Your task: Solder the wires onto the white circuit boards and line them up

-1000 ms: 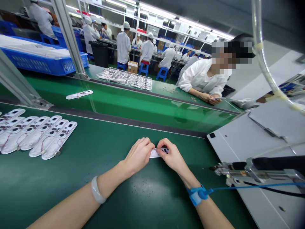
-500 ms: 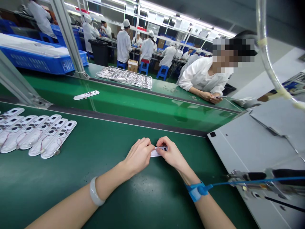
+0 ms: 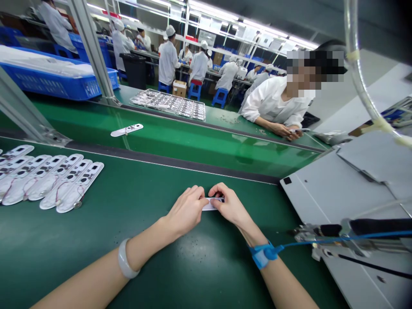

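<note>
On the dark green mat (image 3: 96, 240) both my hands meet over a small white oblong part (image 3: 210, 204) with dark cut-outs. My left hand (image 3: 186, 210), a pale bangle on its wrist, has its fingers curled and pinches the part's left end. My right hand (image 3: 230, 206), with a blue strap and cord on the wrist, is closed on the right end. Most of the part is hidden under my fingers.
A row of several similar white parts (image 3: 48, 180) lies at the left. One white part (image 3: 127, 129) rides the conveyor belt (image 3: 193, 141). Beyond are a tray of parts (image 3: 170, 105), a blue crate (image 3: 58, 81), and a person in white (image 3: 277, 107). A metal tool (image 3: 347, 236) hangs at right over a grey bench (image 3: 337, 189).
The single white part on the conveyor has moved to the right. My hands stay on the small part, shifted only slightly. The tool at right has swung a little.
</note>
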A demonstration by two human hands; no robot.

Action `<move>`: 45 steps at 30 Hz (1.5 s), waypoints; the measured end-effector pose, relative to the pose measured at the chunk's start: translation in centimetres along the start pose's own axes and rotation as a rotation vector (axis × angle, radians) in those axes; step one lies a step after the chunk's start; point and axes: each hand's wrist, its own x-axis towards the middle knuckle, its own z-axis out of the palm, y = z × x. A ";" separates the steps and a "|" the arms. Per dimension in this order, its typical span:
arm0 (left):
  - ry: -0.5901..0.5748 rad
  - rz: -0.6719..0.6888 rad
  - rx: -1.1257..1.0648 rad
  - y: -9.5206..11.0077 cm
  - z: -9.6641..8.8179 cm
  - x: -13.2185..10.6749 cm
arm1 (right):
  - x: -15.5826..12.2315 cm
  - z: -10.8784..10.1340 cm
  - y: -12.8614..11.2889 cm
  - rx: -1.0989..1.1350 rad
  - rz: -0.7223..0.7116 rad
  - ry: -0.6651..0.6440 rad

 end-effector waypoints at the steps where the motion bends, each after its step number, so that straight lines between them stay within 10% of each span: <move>1: 0.025 -0.009 -0.055 -0.2 0.0 -0.1 | -0.1 0.0 -0.1 -0.001 -0.008 0.001; 15: 0.230 -0.015 -0.400 -1.3 0.0 -0.5 | -0.5 -0.4 -0.9 -0.033 -0.068 -0.074; 45: -0.001 -0.138 -0.499 -1.4 -0.4 -0.2 | -1.1 -0.9 -0.7 -0.097 -0.163 -0.131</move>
